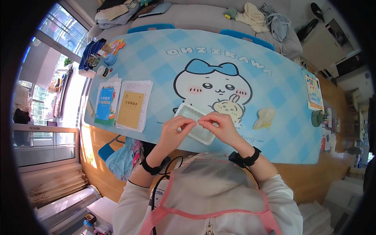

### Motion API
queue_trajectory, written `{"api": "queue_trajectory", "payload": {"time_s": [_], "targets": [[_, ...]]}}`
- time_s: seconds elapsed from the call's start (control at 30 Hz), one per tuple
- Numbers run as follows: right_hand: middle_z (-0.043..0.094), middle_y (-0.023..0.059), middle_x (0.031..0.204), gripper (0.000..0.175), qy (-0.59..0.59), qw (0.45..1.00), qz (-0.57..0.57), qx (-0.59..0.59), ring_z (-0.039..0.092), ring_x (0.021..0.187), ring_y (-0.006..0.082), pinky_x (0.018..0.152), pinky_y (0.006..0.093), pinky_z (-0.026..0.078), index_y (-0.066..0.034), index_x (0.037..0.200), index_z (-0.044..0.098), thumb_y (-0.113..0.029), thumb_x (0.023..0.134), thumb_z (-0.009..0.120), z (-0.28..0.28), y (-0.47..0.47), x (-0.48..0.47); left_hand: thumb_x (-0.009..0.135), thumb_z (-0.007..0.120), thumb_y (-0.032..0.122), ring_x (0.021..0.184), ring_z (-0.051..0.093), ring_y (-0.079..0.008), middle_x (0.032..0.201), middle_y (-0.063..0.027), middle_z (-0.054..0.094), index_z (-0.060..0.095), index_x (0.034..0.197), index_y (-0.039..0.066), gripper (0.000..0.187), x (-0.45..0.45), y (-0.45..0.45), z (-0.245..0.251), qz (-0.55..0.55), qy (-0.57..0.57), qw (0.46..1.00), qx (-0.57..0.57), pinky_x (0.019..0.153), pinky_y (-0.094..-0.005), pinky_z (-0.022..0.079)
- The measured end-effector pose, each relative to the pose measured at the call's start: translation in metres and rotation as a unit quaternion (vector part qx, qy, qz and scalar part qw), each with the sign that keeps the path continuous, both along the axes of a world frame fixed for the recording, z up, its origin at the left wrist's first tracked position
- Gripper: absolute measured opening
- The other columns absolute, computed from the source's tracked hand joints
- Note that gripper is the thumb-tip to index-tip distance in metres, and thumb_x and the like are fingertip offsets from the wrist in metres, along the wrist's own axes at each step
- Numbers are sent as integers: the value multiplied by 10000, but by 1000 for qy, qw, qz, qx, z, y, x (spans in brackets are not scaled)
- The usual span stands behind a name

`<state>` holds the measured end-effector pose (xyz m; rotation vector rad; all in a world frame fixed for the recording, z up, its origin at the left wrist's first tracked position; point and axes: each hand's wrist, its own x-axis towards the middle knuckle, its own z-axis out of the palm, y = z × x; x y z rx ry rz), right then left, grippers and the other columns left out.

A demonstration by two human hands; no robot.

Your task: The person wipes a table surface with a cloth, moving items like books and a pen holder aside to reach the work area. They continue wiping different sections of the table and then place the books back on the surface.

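My left hand and my right hand meet fingertip to fingertip above a shallow white plastic tray. On each hand, thumb and forefinger are pinched together. Anything between the fingertips is too small to make out. The tray lies slanted near the table's front edge, partly covered by both hands. No large item shows in its visible part. To the right of my right hand, a crumpled pale-yellow cloth or wipe rests on the tablecloth.
The light-blue checked tablecloth bears a cartoon print. Exercise books, papers and a blue booklet lie at left. Behind them stand a blue jar and a dark-blue bag. A green plant pot sits by the right edge.
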<state>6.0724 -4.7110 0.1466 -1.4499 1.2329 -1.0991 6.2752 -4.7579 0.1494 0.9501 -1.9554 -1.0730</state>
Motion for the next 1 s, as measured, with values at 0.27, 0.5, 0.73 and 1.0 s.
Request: {"api": "queue_trajectory", "payload": {"time_s": [0.27,0.5,0.73,1.0], "targets": [[690,33,851,177,-73,995,-6,66,600,727,77,669,235,486,5,989,684,-140,888,667,4,1,0,842,688,72,650,615,-117,795,-72,679,702,911,-2,102,-3,1,2,-29,14,996,87,583,-242,481],[682,48,841,199,-226,959,-36,167,596,744,86,688,221,466,-1,963,687,-186,902,655,12,-3,-22,869,629,-10,808,649,-125,911,-81,684,682,1037,-26,177,1,-4,4,-58,90,971,216,688,-235,512],[690,36,818,171,-244,935,44,252,589,701,69,652,206,452,-28,920,700,-193,886,674,17,-2,-23,828,669,-30,873,646,-149,972,-98,669,684,1008,0,183,-4,-8,1,-128,138,966,179,732,-257,524],[688,38,792,173,-184,958,47,216,613,711,76,641,219,469,-8,926,704,-171,872,695,20,-1,-19,809,691,-35,811,620,-132,915,-66,648,673,912,7,112,-7,-11,3,-160,123,970,133,702,-240,516]]}}
